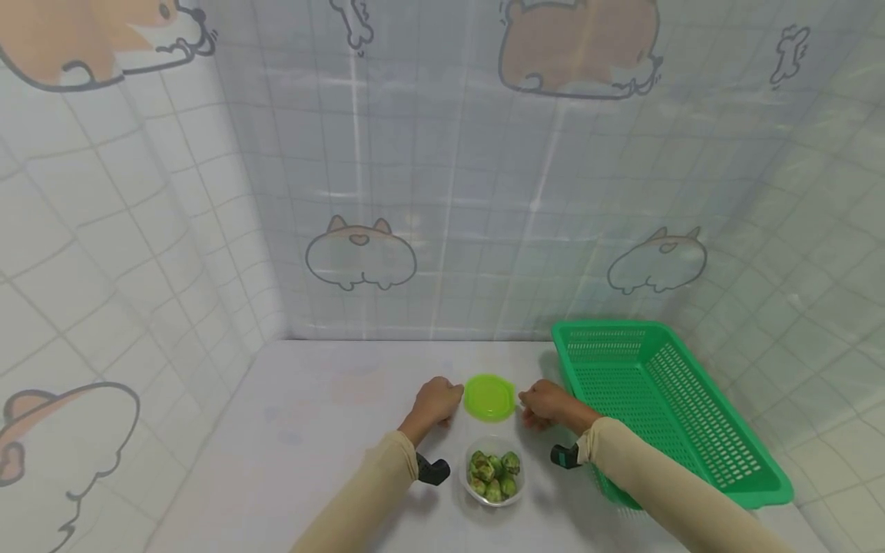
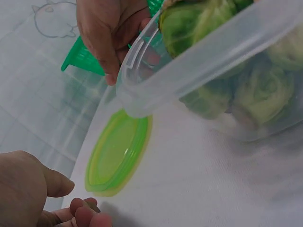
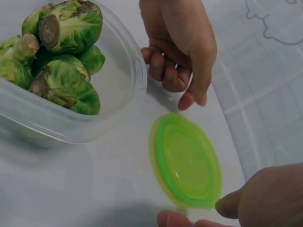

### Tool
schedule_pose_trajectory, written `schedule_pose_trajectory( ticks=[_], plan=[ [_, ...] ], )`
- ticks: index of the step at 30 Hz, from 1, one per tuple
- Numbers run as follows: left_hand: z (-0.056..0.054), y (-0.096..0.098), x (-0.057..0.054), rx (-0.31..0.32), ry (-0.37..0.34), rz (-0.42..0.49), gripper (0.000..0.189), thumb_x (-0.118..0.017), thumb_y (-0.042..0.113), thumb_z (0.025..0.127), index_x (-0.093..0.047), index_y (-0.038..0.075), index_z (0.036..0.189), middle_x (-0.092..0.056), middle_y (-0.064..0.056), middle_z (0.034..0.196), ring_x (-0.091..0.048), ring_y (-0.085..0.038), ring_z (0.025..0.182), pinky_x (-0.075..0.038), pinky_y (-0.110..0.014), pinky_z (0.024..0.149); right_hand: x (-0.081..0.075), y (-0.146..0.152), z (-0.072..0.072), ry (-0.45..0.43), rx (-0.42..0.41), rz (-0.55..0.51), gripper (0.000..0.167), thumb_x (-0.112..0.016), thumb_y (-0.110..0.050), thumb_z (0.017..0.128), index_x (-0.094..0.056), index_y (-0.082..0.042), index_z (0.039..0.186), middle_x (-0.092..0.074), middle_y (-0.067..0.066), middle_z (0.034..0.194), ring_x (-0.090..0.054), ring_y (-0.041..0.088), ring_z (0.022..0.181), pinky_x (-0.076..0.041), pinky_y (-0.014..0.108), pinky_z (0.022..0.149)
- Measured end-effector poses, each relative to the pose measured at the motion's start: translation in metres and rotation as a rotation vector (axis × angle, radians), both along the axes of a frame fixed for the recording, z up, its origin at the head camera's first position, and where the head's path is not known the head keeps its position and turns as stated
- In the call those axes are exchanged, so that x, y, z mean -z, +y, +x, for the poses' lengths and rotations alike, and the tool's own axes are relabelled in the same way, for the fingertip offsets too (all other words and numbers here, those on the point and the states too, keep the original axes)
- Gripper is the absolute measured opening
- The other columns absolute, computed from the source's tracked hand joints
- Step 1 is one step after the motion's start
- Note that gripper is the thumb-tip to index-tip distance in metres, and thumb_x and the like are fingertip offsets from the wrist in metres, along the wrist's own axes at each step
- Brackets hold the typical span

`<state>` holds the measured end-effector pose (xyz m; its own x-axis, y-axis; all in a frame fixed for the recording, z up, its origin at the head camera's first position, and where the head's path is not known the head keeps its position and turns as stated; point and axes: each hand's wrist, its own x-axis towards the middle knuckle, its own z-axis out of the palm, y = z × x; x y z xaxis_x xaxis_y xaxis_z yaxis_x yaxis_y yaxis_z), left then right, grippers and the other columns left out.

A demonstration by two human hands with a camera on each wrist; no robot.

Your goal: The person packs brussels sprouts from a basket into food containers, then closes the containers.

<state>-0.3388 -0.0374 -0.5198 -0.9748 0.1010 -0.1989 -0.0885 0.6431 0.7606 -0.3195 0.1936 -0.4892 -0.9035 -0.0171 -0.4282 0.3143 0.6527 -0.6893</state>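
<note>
A green lid (image 1: pixel 489 398) lies flat on the white table between both hands, just beyond a clear plastic container (image 1: pixel 492 503) of Brussels sprouts (image 1: pixel 494 475). Left of the lid is my left hand (image 1: pixel 437 401), its fingers loosely bent and holding nothing; the right wrist view shows a small gap between its fingertips and the lid (image 3: pixel 187 161). On the other side, my right hand (image 1: pixel 546 403) is beside the lid's tabbed edge. Its thumb (image 3: pixel 229 205) appears close to the rim in the right wrist view; whether it touches is unclear. The container stands uncovered nearer the body.
A large green plastic basket (image 1: pixel 754 438) stands on the right of the table, beside and partly under the right forearm. White tile-patterned sheets (image 1: pixel 442 169) with cartoon dogs enclose the back and sides. Black wrist mounts (image 1: pixel 433 470) flank the container.
</note>
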Motion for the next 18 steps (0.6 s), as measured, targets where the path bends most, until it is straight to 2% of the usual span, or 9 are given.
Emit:
schedule_pose_trajectory(
  ticks=[9, 18],
  plan=[
    [-0.0039, 0.0041, 0.0047, 0.030, -0.010, -0.022, 0.043, -0.049, 0.024, 0.098, -0.055, 0.011, 0.058, -0.046, 0.000, 0.040, -0.052, -0.018, 0.036, -0.040, -0.026, 0.039, -0.0009, -0.0016, -0.0024, -0.033, -0.009, 0.012, 0.033, -0.049, -0.016, 0.106, -0.066, 0.006, 0.090, -0.067, 0.014, 0.076, -0.060, 0.017, 0.056, -0.059, 0.034, 0.060],
    [-0.0055, 0.0104, 0.0072, 0.042, -0.004, -0.052, 0.041, -0.048, 0.018, 0.096, -0.055, 0.010, 0.056, -0.045, 0.001, 0.038, -0.048, -0.014, 0.032, -0.035, -0.023, 0.035, 0.0006, -0.0020, -0.0065, -0.051, -0.022, 0.012, 0.033, -0.048, -0.016, 0.106, -0.068, 0.005, 0.091, -0.069, 0.014, 0.077, -0.059, 0.015, 0.056, -0.057, 0.030, 0.058]
  ],
)
